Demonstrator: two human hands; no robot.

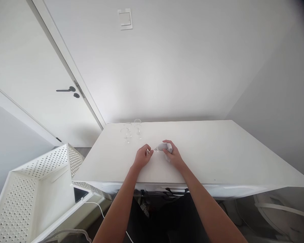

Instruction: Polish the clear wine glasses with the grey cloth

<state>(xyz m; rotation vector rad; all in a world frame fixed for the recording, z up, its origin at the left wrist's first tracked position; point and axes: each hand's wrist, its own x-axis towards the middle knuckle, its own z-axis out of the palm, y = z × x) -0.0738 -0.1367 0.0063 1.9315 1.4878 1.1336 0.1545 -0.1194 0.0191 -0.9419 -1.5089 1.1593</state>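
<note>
Above the white tabletop, a small clear stemmed glass (160, 147) lies sideways between my two hands. My left hand (143, 156) is closed around its foot end, with the fingers curled over the base. Around the bowl end, my right hand (174, 154) grips a white cloth or tissue (169, 148), which is pressed against the glass. The part of the bowl under the cloth is hidden. To the left and farther back stand several more clear stemmed glasses (125, 132), upright and grouped together.
The white table (218, 148) runs along the wall. At lower left stands a white perforated bin (53, 182) holding a dark device with a white cable (96, 203). A door with a black handle (66, 89) is at left. A pale round-edged object (283, 209) sits at lower right.
</note>
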